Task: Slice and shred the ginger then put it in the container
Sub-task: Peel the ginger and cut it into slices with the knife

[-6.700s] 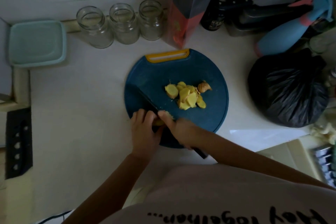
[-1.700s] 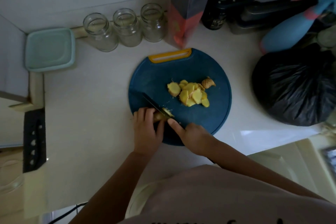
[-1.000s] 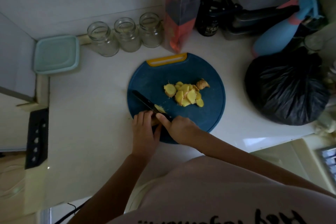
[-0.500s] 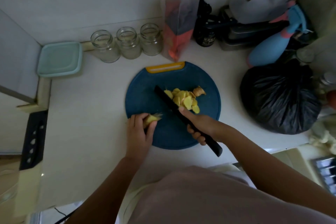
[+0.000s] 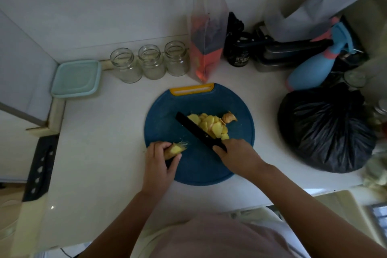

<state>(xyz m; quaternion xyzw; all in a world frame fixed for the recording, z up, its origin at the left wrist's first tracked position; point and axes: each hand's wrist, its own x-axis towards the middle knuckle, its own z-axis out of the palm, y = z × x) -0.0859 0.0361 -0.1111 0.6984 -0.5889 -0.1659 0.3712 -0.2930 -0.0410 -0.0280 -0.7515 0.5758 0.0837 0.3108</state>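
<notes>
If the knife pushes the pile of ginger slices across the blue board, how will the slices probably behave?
The ginger slices look thin and loosely overlapped, so they would probably slide and spread rather than move as one. Some may stick to the knife blade lying against them. Being flat, they are unlikely to roll off the cutting board.

Left hand (image 5: 159, 165) pinches ginger stub (image 5: 174, 150) at board edge. Right hand (image 5: 238, 158) grips black knife (image 5: 196, 130), blade angled up-left and touching slice pile (image 5: 209, 124) just beyond right hand. Blue cutting board (image 5: 194, 167) under both hands. Teal container (image 5: 75, 78) well beyond left hand, far-left. Three glass jars (image 5: 150, 62) beyond hands. Black bag (image 5: 326, 130) right of right hand.
</notes>
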